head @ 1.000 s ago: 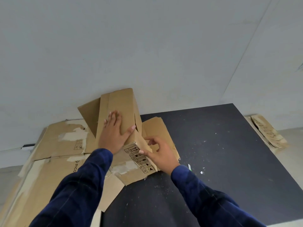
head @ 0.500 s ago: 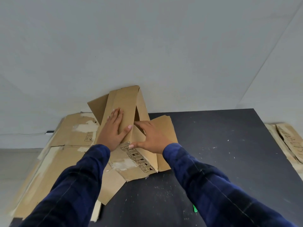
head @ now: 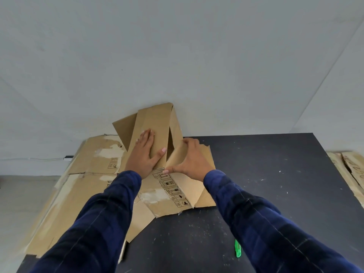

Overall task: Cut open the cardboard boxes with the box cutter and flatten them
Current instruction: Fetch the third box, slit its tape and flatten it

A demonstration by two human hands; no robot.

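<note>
A brown cardboard box [head: 157, 119], cut open and partly collapsed, rises against the wall at the far edge of the black table [head: 275, 184]. My left hand [head: 144, 154] presses flat, fingers straight, on the box's upright front panel. My right hand [head: 190, 160] grips a folded side flap of the same box, thumb and fingers curled round its edge. The printed lower panel [head: 173, 191] of the box lies flat on the table toward me. A green box cutter [head: 238, 251] lies on the table near my right sleeve, held by neither hand.
Flattened cardboard sheets [head: 78, 184] cover the table's left part and hang over its left edge. More flattened cardboard [head: 352, 170] lies at the far right, beyond the table. A pale wall [head: 177, 56] stands right behind the box. White scraps dot the black tabletop.
My right hand has moved from the box's lower printed corner up to the side flap and taken hold of it. The left hand stays pressed on the panel. The camera view has tilted, revealing the cutter.
</note>
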